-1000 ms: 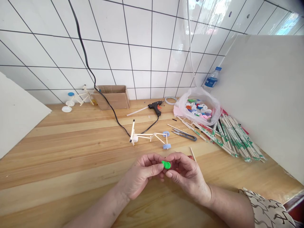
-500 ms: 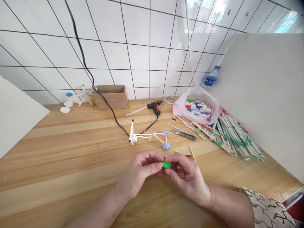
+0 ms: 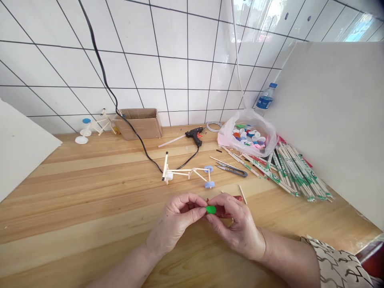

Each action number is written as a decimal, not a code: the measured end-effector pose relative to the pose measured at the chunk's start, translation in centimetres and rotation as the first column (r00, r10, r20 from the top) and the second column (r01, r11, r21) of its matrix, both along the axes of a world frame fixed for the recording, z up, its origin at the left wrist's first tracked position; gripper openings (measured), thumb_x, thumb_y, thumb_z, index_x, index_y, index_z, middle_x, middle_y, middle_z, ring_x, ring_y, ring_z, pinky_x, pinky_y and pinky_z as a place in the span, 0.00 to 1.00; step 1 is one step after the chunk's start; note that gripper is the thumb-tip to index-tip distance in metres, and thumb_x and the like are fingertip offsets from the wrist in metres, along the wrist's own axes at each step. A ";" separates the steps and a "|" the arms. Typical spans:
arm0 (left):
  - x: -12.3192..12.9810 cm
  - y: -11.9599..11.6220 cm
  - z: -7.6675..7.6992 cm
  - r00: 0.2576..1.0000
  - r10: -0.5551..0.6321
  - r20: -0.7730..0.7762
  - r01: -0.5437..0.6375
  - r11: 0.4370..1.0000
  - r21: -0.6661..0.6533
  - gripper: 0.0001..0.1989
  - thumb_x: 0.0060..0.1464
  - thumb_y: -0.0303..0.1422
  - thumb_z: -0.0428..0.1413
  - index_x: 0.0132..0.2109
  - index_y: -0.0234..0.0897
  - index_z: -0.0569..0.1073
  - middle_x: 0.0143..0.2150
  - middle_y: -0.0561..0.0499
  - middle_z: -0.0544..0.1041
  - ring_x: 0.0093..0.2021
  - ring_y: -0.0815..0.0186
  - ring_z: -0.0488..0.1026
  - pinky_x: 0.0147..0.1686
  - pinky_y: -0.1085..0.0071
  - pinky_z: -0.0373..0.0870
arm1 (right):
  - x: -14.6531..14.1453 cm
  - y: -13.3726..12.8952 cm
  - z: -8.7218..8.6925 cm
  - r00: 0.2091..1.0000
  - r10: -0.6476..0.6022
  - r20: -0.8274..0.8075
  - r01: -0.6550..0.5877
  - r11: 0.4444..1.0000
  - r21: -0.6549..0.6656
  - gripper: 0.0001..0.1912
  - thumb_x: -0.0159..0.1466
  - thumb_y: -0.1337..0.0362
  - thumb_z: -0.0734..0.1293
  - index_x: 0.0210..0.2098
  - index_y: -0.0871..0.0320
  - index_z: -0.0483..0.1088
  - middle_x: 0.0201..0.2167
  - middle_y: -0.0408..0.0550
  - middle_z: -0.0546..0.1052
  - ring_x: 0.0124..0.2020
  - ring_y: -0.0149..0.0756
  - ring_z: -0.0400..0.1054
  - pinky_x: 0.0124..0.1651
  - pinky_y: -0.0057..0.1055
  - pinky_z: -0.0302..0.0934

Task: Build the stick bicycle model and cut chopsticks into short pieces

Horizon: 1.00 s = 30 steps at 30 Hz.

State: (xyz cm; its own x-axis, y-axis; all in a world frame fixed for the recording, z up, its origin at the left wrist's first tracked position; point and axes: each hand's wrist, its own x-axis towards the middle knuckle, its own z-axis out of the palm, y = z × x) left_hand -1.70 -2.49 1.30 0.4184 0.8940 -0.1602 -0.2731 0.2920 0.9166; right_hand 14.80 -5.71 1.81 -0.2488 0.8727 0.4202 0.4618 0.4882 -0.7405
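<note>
A small bright green bottle cap [image 3: 211, 210] is pinched between both hands, its edge partly covered by the fingertips. My left hand [image 3: 180, 220] grips it from the left with thumb and fingers, while my right hand [image 3: 237, 228] holds its right side. Beneath and behind the right fingers lies a dark red object [image 3: 239, 198], mostly hidden, its kind unclear. Just beyond the hands stands a small stick-built vehicle [image 3: 189, 173] with pale blue caps as wheels at its right end and a white cap at its left.
Behind are a black glue gun [image 3: 195, 135] with its cord, a tape roll [image 3: 214, 127] and a cardboard box [image 3: 141, 125]. To the right lie snips [image 3: 232, 169], wrapped chopsticks [image 3: 295, 172] and a plastic bag of caps [image 3: 268, 132]. Another stick model [image 3: 100, 126] stands back left.
The green cap has tilted slightly, so its face shows rounder between the fingers. Both hands otherwise stay nearly in place, and the view has shifted a little.
</note>
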 end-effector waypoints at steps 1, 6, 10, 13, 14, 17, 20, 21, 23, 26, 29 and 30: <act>0.0 0.0 0.0 1.000 0.001 -0.001 -0.001 1.000 0.004 0.03 0.44 0.30 0.62 0.30 0.36 0.76 0.31 0.53 0.77 0.32 0.70 0.71 0.34 0.76 0.68 | 0.0 0.0 0.0 1.000 0.007 -0.005 -0.007 1.000 -0.006 0.11 0.58 0.72 0.64 0.41 0.56 0.64 0.30 0.45 0.71 0.29 0.29 0.65 0.28 0.23 0.64; 0.1 0.0 0.0 1.000 -0.007 0.001 0.007 1.000 0.030 0.03 0.43 0.29 0.62 0.29 0.36 0.76 0.31 0.53 0.77 0.33 0.70 0.71 0.35 0.76 0.67 | 0.1 0.0 0.0 0.999 0.026 0.025 -0.027 0.999 0.032 0.11 0.58 0.73 0.63 0.41 0.56 0.65 0.31 0.46 0.72 0.32 0.31 0.65 0.32 0.25 0.65; 0.0 0.2 0.0 1.000 -0.008 -0.010 0.008 1.000 -0.002 0.03 0.44 0.29 0.62 0.29 0.35 0.76 0.30 0.52 0.77 0.32 0.69 0.71 0.34 0.75 0.67 | 0.1 0.0 0.3 0.996 0.057 -0.071 -0.065 0.990 -0.126 0.14 0.58 0.72 0.64 0.44 0.56 0.65 0.35 0.48 0.73 0.35 0.32 0.67 0.34 0.26 0.66; -0.2 0.5 0.0 1.000 -0.018 0.013 0.019 0.999 -0.037 0.04 0.44 0.29 0.62 0.30 0.35 0.75 0.29 0.51 0.77 0.31 0.68 0.72 0.34 0.73 0.67 | 0.1 0.1 0.6 0.963 0.027 -0.269 -0.121 0.933 -0.339 0.14 0.59 0.69 0.64 0.45 0.57 0.65 0.36 0.48 0.74 0.34 0.32 0.68 0.34 0.27 0.66; -0.2 0.5 0.0 0.999 -0.026 0.019 0.027 0.999 -0.041 0.04 0.45 0.29 0.61 0.30 0.35 0.75 0.29 0.51 0.77 0.31 0.69 0.72 0.34 0.73 0.67 | 0.0 0.2 0.7 0.939 0.009 -0.343 -0.153 0.905 -0.397 0.12 0.60 0.68 0.64 0.44 0.58 0.65 0.34 0.48 0.74 0.34 0.32 0.69 0.34 0.28 0.66; -0.3 0.5 -0.1 0.999 -0.043 0.029 0.044 0.998 -0.037 0.03 0.45 0.29 0.61 0.30 0.35 0.75 0.28 0.52 0.77 0.31 0.69 0.71 0.35 0.73 0.67 | -0.1 0.6 0.9 0.845 -0.037 -0.534 -0.265 0.837 -0.478 0.08 0.61 0.64 0.64 0.39 0.59 0.68 0.29 0.46 0.75 0.31 0.31 0.69 0.37 0.29 0.65; -0.3 0.5 -0.2 0.998 -0.038 0.047 0.041 0.998 -0.051 0.04 0.45 0.29 0.62 0.31 0.35 0.75 0.29 0.52 0.77 0.31 0.70 0.72 0.36 0.73 0.67 | -0.3 0.9 1.0 0.785 -0.070 -0.615 -0.308 0.818 -0.486 0.07 0.59 0.61 0.66 0.35 0.60 0.69 0.27 0.44 0.75 0.29 0.30 0.69 0.36 0.29 0.64; -0.2 0.5 -0.2 0.998 -0.033 0.054 0.036 0.998 -0.058 0.05 0.45 0.30 0.62 0.32 0.36 0.75 0.29 0.52 0.77 0.31 0.70 0.72 0.36 0.73 0.67 | -0.3 1.0 0.9 0.780 -0.080 -0.621 -0.304 0.819 -0.487 0.08 0.59 0.61 0.66 0.34 0.60 0.69 0.27 0.44 0.75 0.29 0.30 0.69 0.36 0.29 0.64; -0.1 0.4 0.0 0.998 -0.029 0.058 0.033 0.997 -0.064 0.07 0.45 0.32 0.62 0.33 0.36 0.75 0.29 0.52 0.77 0.30 0.70 0.71 0.35 0.73 0.67 | -0.4 1.0 0.6 0.780 -0.091 -0.619 -0.285 0.829 -0.481 0.08 0.59 0.61 0.66 0.35 0.60 0.68 0.28 0.45 0.75 0.30 0.30 0.70 0.36 0.29 0.64; 0.1 0.3 0.3 0.999 -0.048 0.002 0.048 0.997 -0.055 0.09 0.44 0.34 0.62 0.33 0.35 0.76 0.28 0.52 0.77 0.30 0.70 0.71 0.34 0.75 0.66 | -0.5 0.7 0.0 0.813 -0.094 -0.575 -0.229 0.856 -0.464 0.07 0.60 0.63 0.65 0.36 0.59 0.67 0.29 0.45 0.75 0.30 0.30 0.70 0.36 0.28 0.64; 0.2 0.1 0.4 0.993 -0.057 -0.099 0.055 0.998 -0.015 0.06 0.45 0.33 0.61 0.32 0.34 0.76 0.27 0.53 0.76 0.30 0.70 0.69 0.33 0.76 0.65 | -0.5 0.4 -0.5 0.861 -0.087 -0.500 -0.174 0.875 -0.452 0.07 0.60 0.64 0.65 0.37 0.59 0.67 0.29 0.46 0.74 0.30 0.31 0.69 0.35 0.29 0.64; 0.3 0.1 0.3 0.991 -0.058 -0.123 0.058 0.998 -0.001 0.06 0.46 0.33 0.60 0.32 0.34 0.76 0.27 0.53 0.75 0.30 0.70 0.69 0.34 0.76 0.65 | -0.5 0.4 -0.6 0.876 -0.081 -0.475 -0.160 0.881 -0.445 0.07 0.60 0.63 0.64 0.37 0.60 0.67 0.29 0.46 0.74 0.30 0.31 0.69 0.34 0.29 0.64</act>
